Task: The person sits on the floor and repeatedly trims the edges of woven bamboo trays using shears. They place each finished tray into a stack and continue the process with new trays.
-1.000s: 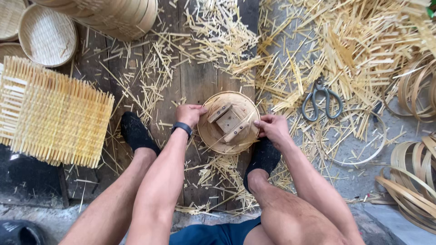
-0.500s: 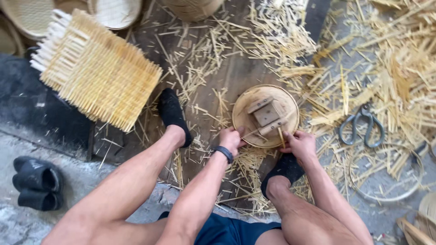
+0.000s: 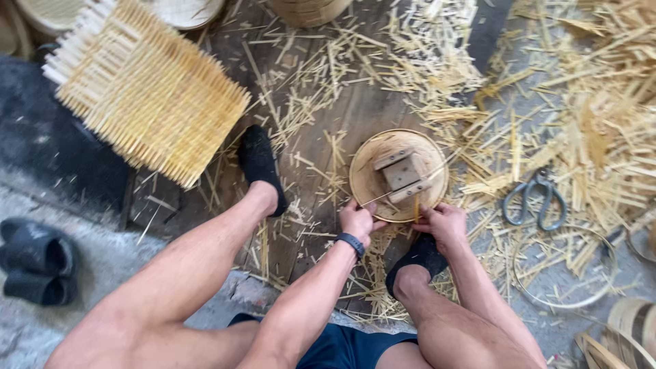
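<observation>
Gripped at its near rim by the left hand (image 3: pixel 357 220) and right hand (image 3: pixel 445 222), a round bamboo tray (image 3: pixel 399 175) lies on the wooden floorboards (image 3: pixel 321 102), near scissors (image 3: pixel 536 200). It is judged light, stiff, splintery; best held by the rim.

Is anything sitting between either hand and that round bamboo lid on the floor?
Nothing visible does. The left hand and right hand both already touch the near rim of the round bamboo lid.
</observation>
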